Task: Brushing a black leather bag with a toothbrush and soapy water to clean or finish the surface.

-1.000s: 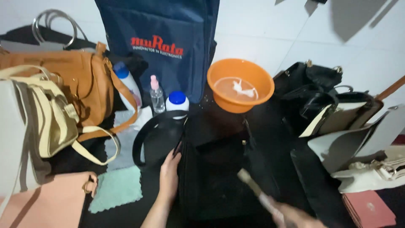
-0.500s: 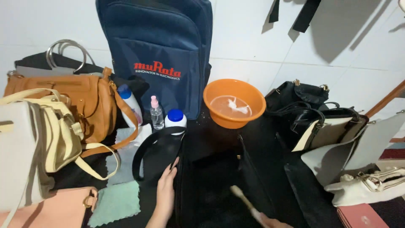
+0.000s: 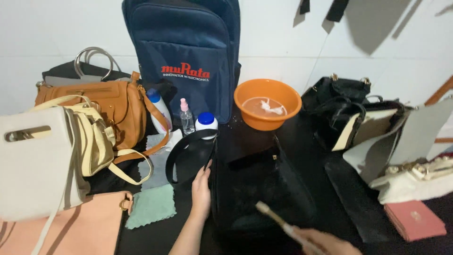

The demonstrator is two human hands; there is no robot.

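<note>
A black handbag [image 3: 264,189] lies flat in front of me on the dark table. My left hand [image 3: 201,191] rests on its left edge, just below its curved black handle [image 3: 188,146]. My right hand [image 3: 325,243] shows at the bottom edge, blurred, closed on a thin light-coloured brush [image 3: 278,221] whose tip points up-left over the bag's front.
An orange basin [image 3: 267,104] with water stands behind the bag, next to a dark blue backpack [image 3: 184,52]. Bottles [image 3: 186,117] stand at the backpack's foot. Tan [image 3: 104,111], cream [image 3: 37,160] and pink [image 3: 71,226] bags crowd the left; a green cloth [image 3: 151,207] lies near them. Black and white bags [image 3: 358,123] fill the right.
The view has tilted up a little. My left hand stays on the bag's edge. My right hand with the brush has shifted over the bag's lower front.
</note>
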